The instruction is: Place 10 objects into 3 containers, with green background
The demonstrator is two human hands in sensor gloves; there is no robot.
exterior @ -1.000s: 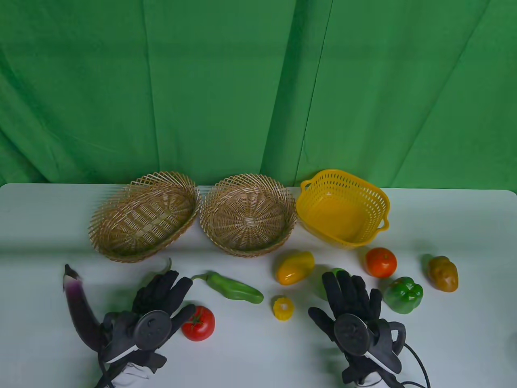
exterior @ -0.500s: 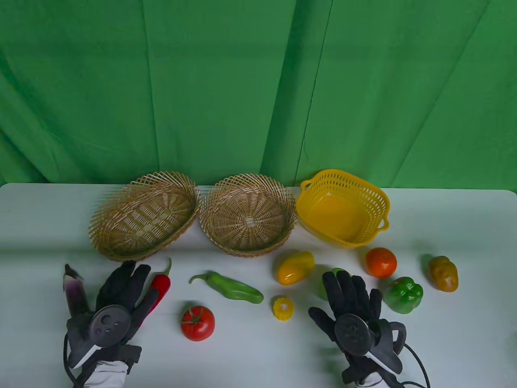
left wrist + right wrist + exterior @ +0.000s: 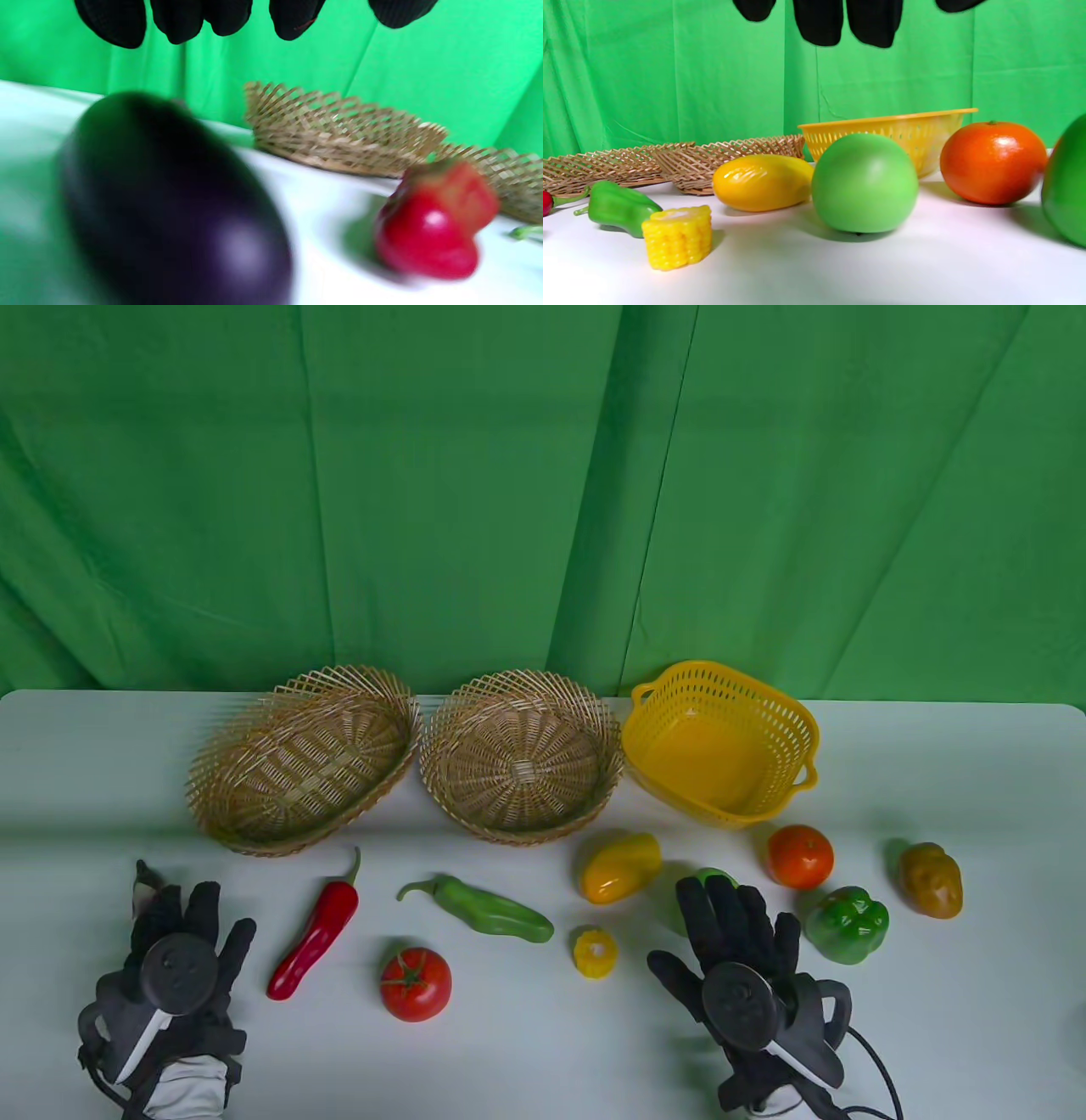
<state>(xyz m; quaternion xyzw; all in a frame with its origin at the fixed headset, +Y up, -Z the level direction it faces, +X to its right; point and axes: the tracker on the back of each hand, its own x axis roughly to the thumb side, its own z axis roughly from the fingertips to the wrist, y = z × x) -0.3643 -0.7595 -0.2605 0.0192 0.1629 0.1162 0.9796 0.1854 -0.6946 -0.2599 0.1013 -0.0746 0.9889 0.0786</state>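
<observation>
While both gloved hands hover low over the near edge of the white table (image 3: 526,1060), the stock reads as follows.

Containers, far row, left to right: oval woven wicker basket (image 3: 301,759); round woven wicker basket (image 3: 519,755), its rim touching or just beside the oval one; square yellow plastic basket with slotted walls (image 3: 721,740). Nothing lies in any of the three.

Loose items on the table, left to right:
- dark purple eggplant (image 3: 169,203), far left, mostly hidden under the left hand in the table view, only its stem end showing beyond the fingertips
- glossy red chilli pepper (image 3: 316,929), lying diagonally, just right of the left hand
- red round tomato with green calyx (image 3: 415,983), near side
- long green chilli pepper (image 3: 484,906), in front of the round wicker basket
- short yellow corn cob piece (image 3: 595,953)
- smooth yellow mango (image 3: 619,867), in front of the gap between round and plastic baskets
- pale green round fruit (image 3: 864,183), partly hidden beneath the right fingertips in the table view
- orange tangerine (image 3: 800,856)
- green bell pepper (image 3: 847,924), just right of the right hand
- brown lumpy potato (image 3: 931,880), far right

Left hand (image 3: 174,963): fingers spread above the eggplant, apart, not gripping it.

Right hand (image 3: 740,963): fingers splayed flat over the green fruit, apart, holding nothing
</observation>
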